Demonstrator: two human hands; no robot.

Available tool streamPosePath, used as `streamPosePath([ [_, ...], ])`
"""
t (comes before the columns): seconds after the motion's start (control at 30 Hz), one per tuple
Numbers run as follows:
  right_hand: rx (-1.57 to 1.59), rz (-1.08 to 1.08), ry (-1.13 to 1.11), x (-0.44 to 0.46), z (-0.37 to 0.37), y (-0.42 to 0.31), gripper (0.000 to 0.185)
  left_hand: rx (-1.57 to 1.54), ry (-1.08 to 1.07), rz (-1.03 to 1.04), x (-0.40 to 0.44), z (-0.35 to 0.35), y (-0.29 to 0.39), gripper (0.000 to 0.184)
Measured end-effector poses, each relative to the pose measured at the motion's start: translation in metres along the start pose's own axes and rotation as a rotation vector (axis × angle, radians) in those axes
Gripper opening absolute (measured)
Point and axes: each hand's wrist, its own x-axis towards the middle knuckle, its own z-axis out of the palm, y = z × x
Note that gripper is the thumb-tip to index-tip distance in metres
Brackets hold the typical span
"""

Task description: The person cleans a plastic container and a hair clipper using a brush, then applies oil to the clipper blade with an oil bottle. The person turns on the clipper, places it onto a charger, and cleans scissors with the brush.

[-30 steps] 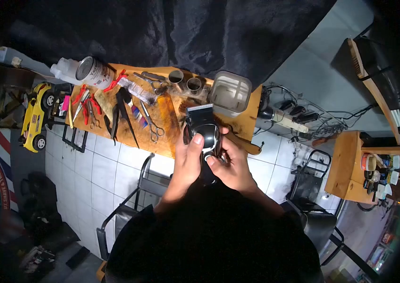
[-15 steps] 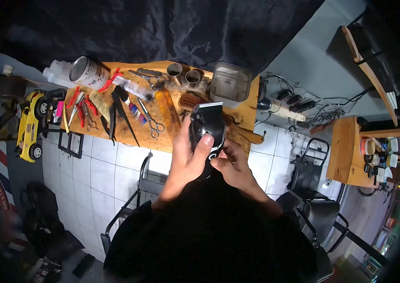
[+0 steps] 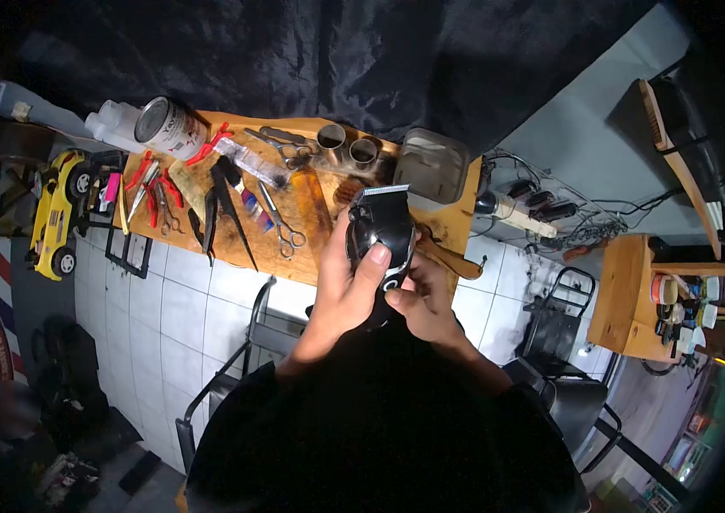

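A black hair clipper (image 3: 382, 219) is held up in front of my body, its toothed metal blade (image 3: 385, 191) pointing away from me. My left hand (image 3: 347, 286) wraps around the clipper's left side, the thumb lying on its top face. From the right, my right hand (image 3: 427, 299) grips the lower end of the body, with the thumb by a round light mark. Its other fingers are partly hidden behind the clipper. Beneath the clipper on the wooden table lie a brown brush (image 3: 350, 189) and a wooden-handled tool (image 3: 452, 259), both partly covered.
The wooden table (image 3: 234, 244) carries scissors (image 3: 284, 224), combs (image 3: 232, 209), red-handled pliers (image 3: 155, 190), metal cups (image 3: 331, 139), a grey tray (image 3: 432, 167) and a large can (image 3: 171, 128). A yellow toy car (image 3: 58, 214) is at left. Black chairs (image 3: 572, 398) stand nearby.
The camera view has shifted slightly, so the table and its tools sit a little further right. Both hands keep the same grip on the clipper.
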Motion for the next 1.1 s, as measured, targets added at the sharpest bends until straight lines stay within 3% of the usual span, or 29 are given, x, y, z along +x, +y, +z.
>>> streamPosePath([
  [0.3,0.035,0.099,0.007,0.000,0.002,-0.011,0.034,-0.110,0.037,-0.146,-0.001,0.003,0.006,0.041],
  [0.6,-0.016,0.037,0.045,-0.005,0.002,-0.007,0.033,0.052,0.009,-0.057,-0.005,0.000,-0.004,0.040],
  [0.73,0.012,0.107,-0.002,-0.007,0.001,-0.009,0.036,-0.090,0.002,-0.134,-0.004,0.003,0.005,0.042],
  [0.9,0.071,0.175,-0.098,-0.004,0.006,-0.019,0.040,-0.312,0.110,-0.325,-0.008,-0.003,0.003,0.053],
  [1.1,0.111,0.304,-0.187,-0.019,0.003,-0.015,0.058,-0.349,0.337,-0.204,0.000,-0.012,-0.001,0.063],
])
